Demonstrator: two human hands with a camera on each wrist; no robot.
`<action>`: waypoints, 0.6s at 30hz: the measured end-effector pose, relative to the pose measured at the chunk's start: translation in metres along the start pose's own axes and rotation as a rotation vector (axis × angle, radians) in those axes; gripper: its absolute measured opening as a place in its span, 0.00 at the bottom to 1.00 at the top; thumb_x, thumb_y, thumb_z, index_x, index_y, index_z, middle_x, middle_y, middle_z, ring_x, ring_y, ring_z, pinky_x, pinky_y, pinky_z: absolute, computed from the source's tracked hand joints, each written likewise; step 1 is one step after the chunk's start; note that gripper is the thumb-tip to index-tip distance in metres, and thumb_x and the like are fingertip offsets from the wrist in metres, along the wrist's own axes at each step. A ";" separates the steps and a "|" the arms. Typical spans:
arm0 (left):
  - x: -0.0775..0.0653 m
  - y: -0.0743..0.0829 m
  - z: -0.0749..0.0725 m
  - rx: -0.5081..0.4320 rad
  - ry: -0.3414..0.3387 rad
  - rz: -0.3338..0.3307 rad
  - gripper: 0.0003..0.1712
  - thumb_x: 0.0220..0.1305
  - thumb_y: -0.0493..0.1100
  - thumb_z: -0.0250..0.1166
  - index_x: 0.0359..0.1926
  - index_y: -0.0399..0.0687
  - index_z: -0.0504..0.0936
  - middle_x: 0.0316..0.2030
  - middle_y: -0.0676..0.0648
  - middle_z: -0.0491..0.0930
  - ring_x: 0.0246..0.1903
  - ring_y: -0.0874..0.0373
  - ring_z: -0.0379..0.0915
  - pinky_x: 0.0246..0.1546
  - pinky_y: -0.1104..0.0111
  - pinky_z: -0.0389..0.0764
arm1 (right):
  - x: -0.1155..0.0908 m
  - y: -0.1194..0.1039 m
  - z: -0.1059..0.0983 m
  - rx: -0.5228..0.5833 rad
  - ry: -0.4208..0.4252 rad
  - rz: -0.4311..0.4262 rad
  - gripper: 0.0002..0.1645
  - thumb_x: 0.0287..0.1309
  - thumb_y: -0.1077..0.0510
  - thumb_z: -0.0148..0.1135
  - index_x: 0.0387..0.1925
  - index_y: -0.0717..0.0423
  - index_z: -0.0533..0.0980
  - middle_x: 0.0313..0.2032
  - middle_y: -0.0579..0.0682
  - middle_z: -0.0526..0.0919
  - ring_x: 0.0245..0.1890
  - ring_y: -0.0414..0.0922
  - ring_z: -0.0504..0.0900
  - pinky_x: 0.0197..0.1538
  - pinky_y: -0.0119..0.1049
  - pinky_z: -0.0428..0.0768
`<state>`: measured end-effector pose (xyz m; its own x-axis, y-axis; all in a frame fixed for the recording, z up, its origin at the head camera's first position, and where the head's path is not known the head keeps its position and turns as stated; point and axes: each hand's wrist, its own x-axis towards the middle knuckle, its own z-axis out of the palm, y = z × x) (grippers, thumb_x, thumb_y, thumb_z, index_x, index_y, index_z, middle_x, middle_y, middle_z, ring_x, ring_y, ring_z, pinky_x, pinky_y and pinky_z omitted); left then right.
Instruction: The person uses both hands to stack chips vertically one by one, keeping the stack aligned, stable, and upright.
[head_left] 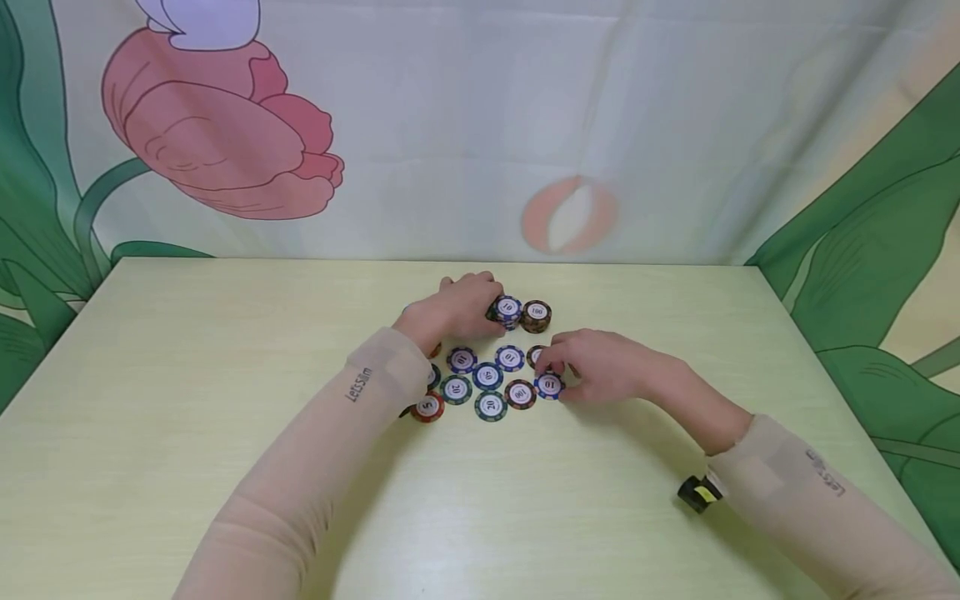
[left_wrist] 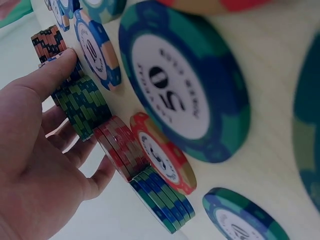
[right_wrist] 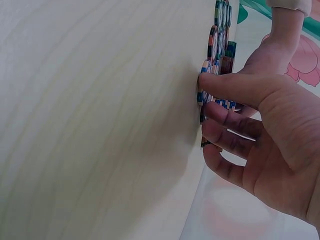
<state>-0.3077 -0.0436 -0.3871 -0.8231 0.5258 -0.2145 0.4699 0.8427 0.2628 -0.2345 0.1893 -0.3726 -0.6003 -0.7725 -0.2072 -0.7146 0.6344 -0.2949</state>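
Note:
At the back of the table, my left hand (head_left: 459,308) reaches over a row of poker-chip stacks. Its thumb lies against the front of the blue stack (head_left: 507,310), and its other fingers curve behind the green stack (left_wrist: 84,107) and red stack (left_wrist: 121,147). A black-and-orange stack (head_left: 536,316) stands at the right end of the row. My right hand (head_left: 607,364) pinches a blue-and-white poker chip (head_left: 550,386) at the right side of the loose chips, thumb at its near edge. Its fingers partly cover a dark chip (head_left: 534,357) just behind.
Several loose chips lie flat between the hands, among them a green chip (head_left: 491,406), a red chip (head_left: 428,407) and a dark-red chip (head_left: 521,394). A blue-green stack (left_wrist: 162,200) ends the row at the left. A printed curtain (head_left: 435,125) hangs behind the table (head_left: 225,350).

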 end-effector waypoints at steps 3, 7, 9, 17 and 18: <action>0.000 -0.001 0.001 -0.003 0.007 0.000 0.32 0.70 0.55 0.68 0.67 0.43 0.74 0.62 0.43 0.71 0.60 0.48 0.67 0.64 0.43 0.62 | 0.000 0.000 0.000 0.006 -0.002 -0.001 0.21 0.55 0.61 0.75 0.52 0.51 0.83 0.37 0.45 0.79 0.32 0.41 0.73 0.38 0.38 0.75; -0.002 -0.001 0.000 -0.017 0.013 0.002 0.32 0.69 0.55 0.68 0.66 0.44 0.75 0.61 0.44 0.72 0.59 0.48 0.68 0.64 0.43 0.62 | 0.000 0.001 0.001 0.015 -0.009 0.003 0.21 0.56 0.61 0.75 0.52 0.50 0.83 0.38 0.44 0.78 0.34 0.42 0.74 0.40 0.38 0.75; -0.002 -0.001 0.000 -0.020 0.016 0.003 0.32 0.69 0.55 0.68 0.66 0.44 0.75 0.62 0.43 0.72 0.60 0.47 0.68 0.64 0.42 0.62 | 0.000 0.002 0.001 0.017 -0.012 0.002 0.21 0.56 0.61 0.75 0.52 0.50 0.83 0.39 0.44 0.78 0.34 0.42 0.74 0.41 0.38 0.75; -0.002 -0.001 0.001 -0.022 0.030 -0.001 0.32 0.69 0.55 0.69 0.66 0.44 0.75 0.62 0.44 0.72 0.59 0.48 0.69 0.63 0.42 0.63 | 0.001 0.001 0.004 0.023 -0.025 0.018 0.20 0.54 0.61 0.75 0.49 0.53 0.80 0.43 0.45 0.78 0.42 0.43 0.77 0.50 0.41 0.78; -0.002 -0.001 0.001 -0.024 0.031 -0.002 0.32 0.69 0.55 0.69 0.66 0.44 0.75 0.61 0.44 0.72 0.59 0.48 0.69 0.63 0.42 0.63 | 0.001 0.001 0.004 0.020 -0.027 0.026 0.20 0.54 0.60 0.75 0.48 0.54 0.80 0.43 0.44 0.78 0.42 0.43 0.77 0.50 0.41 0.78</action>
<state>-0.3064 -0.0450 -0.3884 -0.8338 0.5196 -0.1863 0.4604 0.8408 0.2846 -0.2342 0.1888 -0.3771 -0.6083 -0.7567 -0.2395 -0.6915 0.6534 -0.3080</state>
